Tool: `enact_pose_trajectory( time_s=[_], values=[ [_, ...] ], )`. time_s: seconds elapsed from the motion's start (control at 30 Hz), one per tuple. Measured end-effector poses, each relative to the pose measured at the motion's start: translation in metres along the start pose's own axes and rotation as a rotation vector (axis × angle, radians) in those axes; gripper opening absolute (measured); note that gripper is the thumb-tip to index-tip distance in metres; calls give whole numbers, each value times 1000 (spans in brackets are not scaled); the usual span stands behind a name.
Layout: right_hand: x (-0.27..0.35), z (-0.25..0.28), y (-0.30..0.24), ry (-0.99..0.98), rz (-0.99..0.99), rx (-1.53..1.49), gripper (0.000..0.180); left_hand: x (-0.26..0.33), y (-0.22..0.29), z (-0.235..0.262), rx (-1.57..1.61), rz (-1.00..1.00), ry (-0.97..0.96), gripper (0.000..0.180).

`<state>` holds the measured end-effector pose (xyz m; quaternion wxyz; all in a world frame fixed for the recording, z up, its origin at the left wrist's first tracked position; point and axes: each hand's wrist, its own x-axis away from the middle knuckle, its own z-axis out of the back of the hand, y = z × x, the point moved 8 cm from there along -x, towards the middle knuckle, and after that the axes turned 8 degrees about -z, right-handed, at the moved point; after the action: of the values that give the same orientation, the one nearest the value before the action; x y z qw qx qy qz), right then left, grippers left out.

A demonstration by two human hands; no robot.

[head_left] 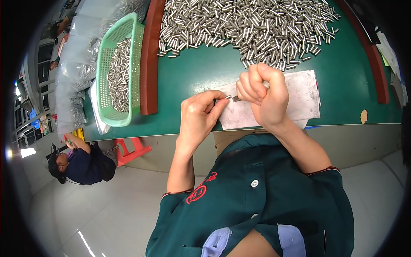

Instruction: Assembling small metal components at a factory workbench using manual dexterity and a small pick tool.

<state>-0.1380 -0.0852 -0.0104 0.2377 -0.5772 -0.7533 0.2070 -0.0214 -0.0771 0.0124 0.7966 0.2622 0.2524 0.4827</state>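
Observation:
My left hand (198,113) is closed in a pinch on a short metal pin (228,97), whose end shows past the fingertips. My right hand (267,92) is wrapped around a small tool with a flat metal tip (236,98); its handle is mostly hidden in the fist. The tip is close beside the pin, and I cannot tell whether they touch. Both hands are above a smudged white sheet (302,94) on the green tabletop (184,75). Just beyond them is a wide heap of shiny metal pins (265,30).
A light green basket (136,47) holding similar pins stands at the left, beside a red-brown rail (150,60). Further left are clear plastic bags (70,64) of pins. Another rail (376,73) borders the right side. A seated person (87,165) and a red stool (132,152) are at lower left.

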Motion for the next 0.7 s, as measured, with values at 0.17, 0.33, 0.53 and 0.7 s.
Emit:
enact_pose_trajectory(
  time_s=[0.17, 0.33, 0.53, 0.7],
  values=[
    [0, -2, -1, 2, 4, 9, 38, -2, 4, -1, 6, 22, -88, 9],
    [1, 2, -2, 12, 18, -83, 36, 5, -25, -18, 1326, 435, -8, 6],
    [1, -2, -1, 3, 27, -73, 36, 6, -32, -18, 1717, 513, 24, 10],
    [0, -1, -2, 22, 22, -67, 36, 5, -40, -18, 1680, 571, 68, 21]
  ],
)
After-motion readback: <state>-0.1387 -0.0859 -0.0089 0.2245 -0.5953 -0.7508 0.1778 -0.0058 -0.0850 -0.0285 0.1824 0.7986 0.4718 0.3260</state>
